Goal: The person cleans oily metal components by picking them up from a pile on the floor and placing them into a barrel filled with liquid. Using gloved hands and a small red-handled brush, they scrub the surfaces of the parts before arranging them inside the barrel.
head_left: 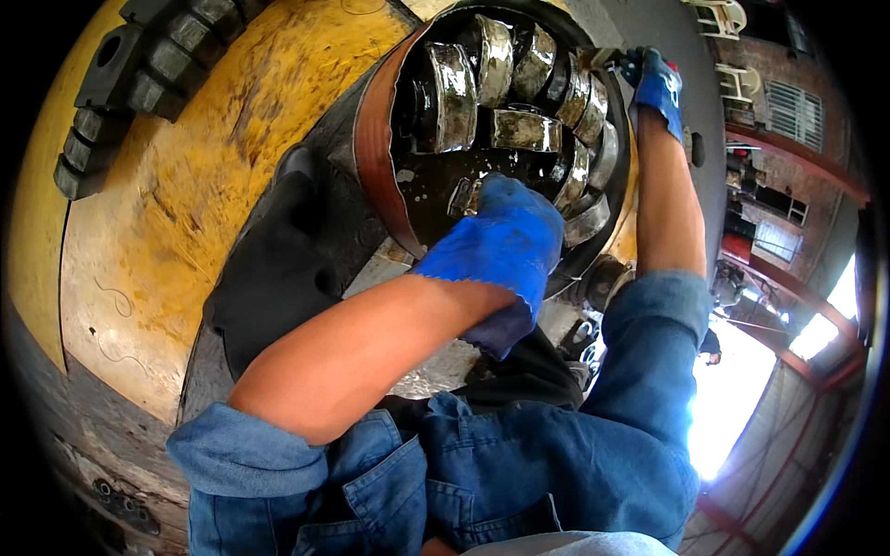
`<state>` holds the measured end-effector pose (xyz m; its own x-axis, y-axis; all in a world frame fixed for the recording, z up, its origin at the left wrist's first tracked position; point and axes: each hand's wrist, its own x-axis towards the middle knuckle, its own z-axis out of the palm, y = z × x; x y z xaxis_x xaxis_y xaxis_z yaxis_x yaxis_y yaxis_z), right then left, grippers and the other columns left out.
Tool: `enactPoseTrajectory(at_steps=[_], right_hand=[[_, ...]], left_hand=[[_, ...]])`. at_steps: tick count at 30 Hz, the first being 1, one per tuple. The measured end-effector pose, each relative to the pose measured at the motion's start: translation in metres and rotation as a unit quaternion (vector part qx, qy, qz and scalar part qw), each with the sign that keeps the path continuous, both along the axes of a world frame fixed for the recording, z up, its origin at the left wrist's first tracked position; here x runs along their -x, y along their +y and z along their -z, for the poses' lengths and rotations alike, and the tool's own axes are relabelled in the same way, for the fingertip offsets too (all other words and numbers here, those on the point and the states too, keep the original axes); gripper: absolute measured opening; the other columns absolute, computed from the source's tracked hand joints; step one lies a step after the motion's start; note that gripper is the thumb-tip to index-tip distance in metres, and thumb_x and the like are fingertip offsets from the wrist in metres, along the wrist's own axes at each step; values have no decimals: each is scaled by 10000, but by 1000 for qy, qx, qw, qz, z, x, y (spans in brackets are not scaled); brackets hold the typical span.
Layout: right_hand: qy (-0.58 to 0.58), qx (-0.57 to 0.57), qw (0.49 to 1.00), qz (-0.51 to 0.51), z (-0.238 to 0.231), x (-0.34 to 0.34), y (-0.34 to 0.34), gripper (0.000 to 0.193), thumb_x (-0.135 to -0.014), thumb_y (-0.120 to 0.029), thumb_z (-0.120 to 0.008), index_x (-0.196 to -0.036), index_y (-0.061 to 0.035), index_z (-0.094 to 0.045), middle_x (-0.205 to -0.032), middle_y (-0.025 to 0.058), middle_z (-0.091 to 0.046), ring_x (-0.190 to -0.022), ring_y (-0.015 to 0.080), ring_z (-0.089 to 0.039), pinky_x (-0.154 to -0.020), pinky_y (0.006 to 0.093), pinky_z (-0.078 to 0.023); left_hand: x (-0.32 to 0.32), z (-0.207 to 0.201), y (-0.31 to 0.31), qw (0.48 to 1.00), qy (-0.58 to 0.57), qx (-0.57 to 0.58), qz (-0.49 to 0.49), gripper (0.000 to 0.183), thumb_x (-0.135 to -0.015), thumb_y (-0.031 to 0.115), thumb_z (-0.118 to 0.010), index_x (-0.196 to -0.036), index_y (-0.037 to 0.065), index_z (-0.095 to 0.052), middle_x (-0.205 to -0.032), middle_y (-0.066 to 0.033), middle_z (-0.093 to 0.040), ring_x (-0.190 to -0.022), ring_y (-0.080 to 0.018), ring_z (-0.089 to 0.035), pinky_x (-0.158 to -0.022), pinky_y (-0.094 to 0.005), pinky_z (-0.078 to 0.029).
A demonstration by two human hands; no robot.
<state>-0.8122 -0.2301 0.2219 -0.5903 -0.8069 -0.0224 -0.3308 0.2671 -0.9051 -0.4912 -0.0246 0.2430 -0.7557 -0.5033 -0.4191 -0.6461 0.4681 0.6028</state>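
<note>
My left hand point(510, 222), in a blue rubber glove, reaches down into a round drum point(378, 139) of dark oily liquid. It is closed at a small wet metal block point(463, 197) just above or at the liquid; its fingertips are mostly hidden by the glove. Beyond the drum's right rim, my right hand point(654, 82), also gloved in blue, is closed round a flat brush-like tool point(603, 58). That tool's end points left over the rim. Several thick curved metal pieces point(451, 97), shiny with oil, stand and lie inside the drum around the left hand.
A yellow, stained metal sheet point(222, 157) spreads to the left. Dark blocky metal pieces point(148, 79) lie in a curved row on it. My black trouser leg point(273, 278) is close to the drum's left side. White plastic chairs point(739, 83) stand at the far right.
</note>
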Motion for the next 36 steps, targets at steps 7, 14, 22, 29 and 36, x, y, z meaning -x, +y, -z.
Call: enactPoseTrajectory(at_steps=[7, 14, 22, 29, 36], right_hand=[[-132, 33, 988, 70, 36, 23, -14, 235, -986, -150, -611, -1030, 55, -718, -937, 182, -764, -729, 264, -745, -652, 349, -618], [-142, 11, 985, 99, 24, 9, 59, 219, -971, -128, -599, -999, 58, -711, -910, 173, -760, -696, 250, -732, -618, 334, -597], [22, -46, 997, 60, 3, -53, 161, 271, -996, -274, -654, -950, -20, -738, -741, 64, -719, -597, 152, -640, -544, 308, -488], [121, 22, 984, -125, -26, -61, 93, 306, -997, -282, -684, -1047, 5, -778, -891, 62, -759, -786, 160, -680, -748, 301, -534], [303, -25, 947, -101, 27, -75, 45, 291, -954, -309, -742, -1039, -34, -786, -897, 146, -792, -810, 220, -757, -763, 380, -600]], left_hand=[[10, -2, -4, 999, -18, -29, 30, 370, -903, 232, -706, -1266, 186, -765, -1305, -75, -747, -1220, -291, -708, -1023, -479, -521], [6, -14, -3, 999, -1, 2, 35, 329, -912, 241, -703, -1221, 170, -790, -1263, -83, -764, -1190, -291, -725, -961, -474, -569], [2, -11, 6, 997, 25, 29, 60, 320, -909, 242, -714, -1207, 158, -797, -1226, -119, -772, -1141, -306, -746, -932, -478, -579], [-2, -14, 3, 998, 9, 0, 67, 367, -923, 271, -726, -1270, 161, -768, -1288, -85, -755, -1188, -281, -727, -941, -489, -565], [2, -14, -3, 998, 24, -32, 58, 324, -941, 250, -683, -1238, 168, -785, -1250, -85, -770, -1178, -298, -730, -962, -502, -543]])
